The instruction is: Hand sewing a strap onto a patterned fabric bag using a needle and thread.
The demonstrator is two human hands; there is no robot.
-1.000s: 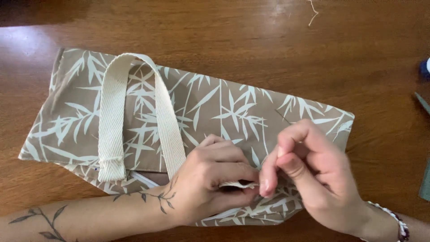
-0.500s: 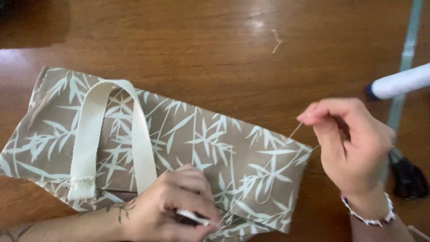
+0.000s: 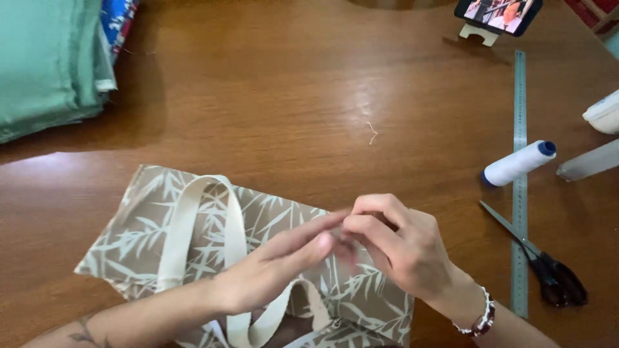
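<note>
A: Tote bag (image 3: 193, 251), tan woven cloth, pale bamboo-leaf print, flat on the glossy wooden counter (image 3: 290, 96). Cream webbing strap (image 3: 184, 225) loops over it.

B: Hands?

A: Left hand (image 3: 277, 264) fingers extended, right hand (image 3: 393, 245) curled, fingertips meeting above the bag's right edge; cannot tell what they pinch.

B: Room around?

A: Right of the bag: steel ruler (image 3: 520, 161), black-handled scissors (image 3: 548, 274), white thread spool (image 3: 519, 163). Beyond it, bare wood; folded green fabric (image 3: 45, 58) far left.

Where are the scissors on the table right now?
In the head view, the scissors lie on the wooden table at the right, blades crossing the metal ruler, below the white thread spool and right of the right hand.
</note>
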